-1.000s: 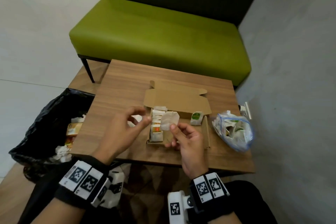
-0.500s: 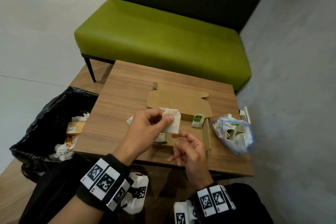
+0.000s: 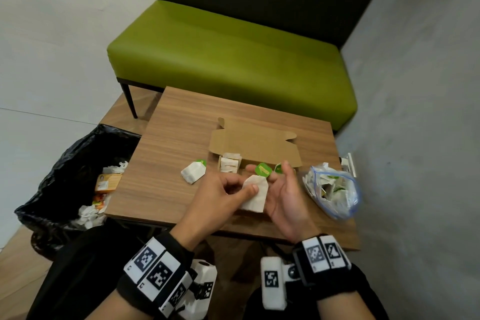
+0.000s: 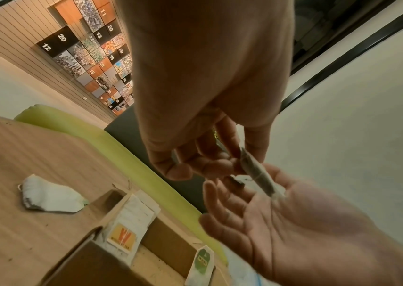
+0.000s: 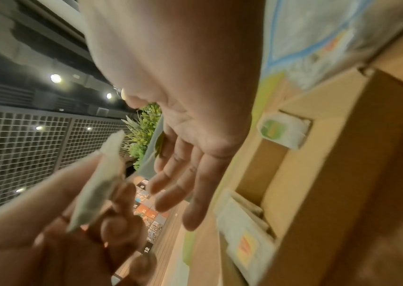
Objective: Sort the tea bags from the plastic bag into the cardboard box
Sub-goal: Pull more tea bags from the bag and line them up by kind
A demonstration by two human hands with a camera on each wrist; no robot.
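Left hand [image 3: 220, 189] pinches a white tea bag [image 3: 255, 193] against the open, flat-fingered right hand [image 3: 284, 196].

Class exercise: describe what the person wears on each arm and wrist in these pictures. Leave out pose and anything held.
Both arms wear black sleeves. The left wrist band is black with white square panels printed with black pixel-pattern markers; the right wrist band looks the same. A white camera housing bearing another marker hangs beside the right band. Both hands are bare.
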